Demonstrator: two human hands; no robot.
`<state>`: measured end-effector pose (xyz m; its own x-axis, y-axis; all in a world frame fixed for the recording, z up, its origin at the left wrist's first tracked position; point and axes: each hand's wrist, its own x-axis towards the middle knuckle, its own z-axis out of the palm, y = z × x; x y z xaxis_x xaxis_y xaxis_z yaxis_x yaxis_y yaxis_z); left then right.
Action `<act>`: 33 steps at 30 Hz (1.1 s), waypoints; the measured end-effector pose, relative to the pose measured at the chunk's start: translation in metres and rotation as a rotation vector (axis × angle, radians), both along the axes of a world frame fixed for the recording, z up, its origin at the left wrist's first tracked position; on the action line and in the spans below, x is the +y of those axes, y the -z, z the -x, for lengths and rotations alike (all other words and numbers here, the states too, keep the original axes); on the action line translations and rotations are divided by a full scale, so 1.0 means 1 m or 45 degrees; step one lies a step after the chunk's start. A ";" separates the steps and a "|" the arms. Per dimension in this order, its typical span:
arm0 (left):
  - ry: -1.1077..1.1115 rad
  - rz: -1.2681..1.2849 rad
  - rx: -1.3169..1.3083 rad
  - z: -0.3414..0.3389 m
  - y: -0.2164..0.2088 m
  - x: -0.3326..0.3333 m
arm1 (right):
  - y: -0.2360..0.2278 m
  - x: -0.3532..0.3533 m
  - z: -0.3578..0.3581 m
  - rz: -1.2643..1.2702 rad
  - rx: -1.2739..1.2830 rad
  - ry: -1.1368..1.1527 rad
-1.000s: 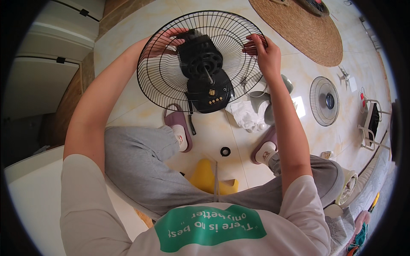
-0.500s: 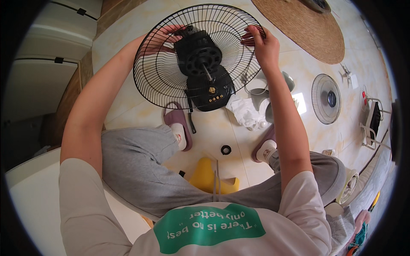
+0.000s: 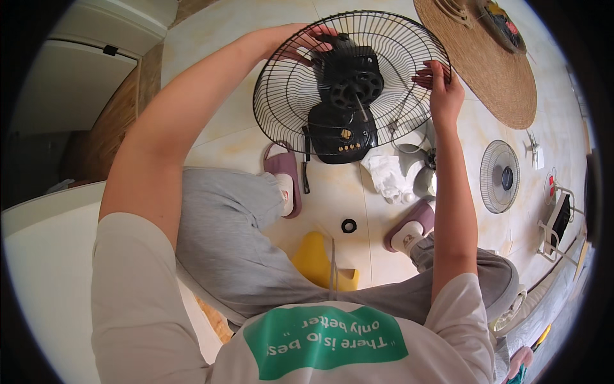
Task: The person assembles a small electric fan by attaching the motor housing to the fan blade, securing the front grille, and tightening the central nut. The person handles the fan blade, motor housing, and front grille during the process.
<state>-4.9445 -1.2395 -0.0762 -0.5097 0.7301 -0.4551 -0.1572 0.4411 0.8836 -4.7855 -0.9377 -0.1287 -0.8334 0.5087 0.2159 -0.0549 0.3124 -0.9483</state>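
A round black wire fan grille (image 3: 281,105) hangs tilted around the black motor housing (image 3: 358,67) of a fan. The bare metal shaft (image 3: 362,110) juts toward me. Below the housing sits the black fan base (image 3: 344,137) with several gold-coloured buttons. My right hand (image 3: 446,96) pinches the grille's right rim, thumb on the near side and fingers behind the wires. My left hand (image 3: 307,46) reaches behind the upper left of the grille, its fingers stretched and apart beside the back of the housing. The wires partly hide those fingers.
A black ring (image 3: 348,226) and a yellow plastic piece (image 3: 320,262) lie between my feet. White cloth or plastic (image 3: 387,176) lies near the base. To the right are another wire grille (image 3: 492,176), a woven mat (image 3: 495,83) and a white-framed stand (image 3: 555,221).
The whole view has shifted, so fan and hands appear farther right. My right hand stays on the grille's rim, and my left hand remains behind the grille near the housing.
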 end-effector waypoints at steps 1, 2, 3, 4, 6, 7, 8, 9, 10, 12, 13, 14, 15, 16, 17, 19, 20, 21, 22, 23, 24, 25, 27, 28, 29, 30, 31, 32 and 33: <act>-0.006 -0.011 0.004 -0.001 0.000 0.000 | -0.001 -0.001 -0.001 0.041 0.020 0.000; 0.001 -0.020 0.016 -0.001 0.000 -0.001 | -0.002 -0.002 -0.003 0.082 0.037 0.000; -0.004 -0.008 0.029 -0.002 0.001 -0.001 | -0.003 -0.003 -0.004 0.120 0.070 -0.031; -0.017 0.000 0.020 -0.002 0.002 0.000 | -0.005 -0.005 -0.005 0.138 0.059 -0.013; -0.042 -0.004 0.010 -0.001 0.005 0.000 | -0.008 -0.007 -0.006 0.010 0.006 0.050; -0.054 0.045 0.049 0.000 0.006 0.000 | -0.009 -0.008 -0.006 -0.056 -0.027 0.111; -0.046 0.067 0.088 0.001 0.006 0.001 | -0.011 -0.009 -0.006 0.039 0.010 0.045; -0.029 0.098 0.123 0.002 0.006 0.002 | -0.012 -0.010 -0.006 0.020 -0.004 0.066; -0.038 0.155 0.204 0.005 0.005 0.006 | -0.014 -0.012 -0.007 -0.001 -0.017 0.090; 0.090 0.148 0.285 0.007 -0.003 0.010 | -0.016 -0.015 -0.009 -0.112 -0.031 0.148; 0.104 0.220 0.336 0.008 -0.008 0.013 | -0.018 -0.016 -0.010 -0.118 -0.028 0.160; -0.063 0.146 0.250 0.002 -0.010 0.013 | -0.019 -0.018 -0.010 -0.130 -0.029 0.175; -0.075 0.145 0.169 0.005 -0.018 0.014 | -0.020 -0.019 -0.011 -0.156 -0.006 0.182; -0.081 0.182 0.069 0.007 -0.027 0.016 | -0.021 -0.021 -0.011 -0.110 -0.004 0.187; -0.024 0.153 0.024 0.007 -0.035 0.016 | -0.022 -0.021 -0.011 -0.180 0.009 0.203; 0.032 -0.036 -0.214 0.008 -0.051 0.016 | -0.022 -0.022 -0.011 -0.189 0.028 0.220; 0.032 -0.193 -0.407 0.010 -0.061 0.018 | -0.023 -0.022 -0.012 -0.066 0.066 0.161; 0.034 -0.349 -0.603 0.010 -0.070 0.020 | -0.023 -0.022 -0.012 -0.031 0.076 0.138; 0.098 -0.270 -0.496 0.009 -0.080 0.023 | -0.023 -0.022 -0.012 0.019 0.087 0.119; 0.178 -0.211 -0.279 0.006 -0.089 0.028 | -0.024 -0.023 -0.013 0.069 0.098 0.099; 0.254 -0.152 -0.060 0.001 -0.099 0.032 | -0.025 -0.024 -0.013 -0.135 0.063 0.181; 0.329 -0.094 0.161 -0.005 -0.109 0.036 | -0.026 -0.025 -0.014 -0.074 0.088 0.157; 0.506 0.259 0.416 -0.014 -0.131 0.050 | -0.030 -0.027 -0.013 0.012 0.063 0.125; 0.608 0.314 0.476 -0.020 -0.139 0.054 | -0.030 -0.027 -0.012 0.001 0.017 0.167; 0.706 0.368 0.539 -0.026 -0.144 0.059 | -0.031 -0.024 -0.012 -0.026 -0.097 0.169; 0.641 0.467 0.567 -0.031 -0.145 0.064 | -0.029 -0.021 -0.014 -0.082 -0.014 0.143; 0.624 0.453 0.523 -0.035 -0.147 0.065 | -0.025 -0.018 -0.016 -0.127 0.049 0.137; 0.608 0.438 0.480 -0.037 -0.147 0.065 | -0.020 -0.013 -0.021 -0.210 0.191 0.260; 0.591 0.421 0.433 -0.038 -0.147 0.064 | -0.010 -0.009 -0.027 -0.327 0.384 0.323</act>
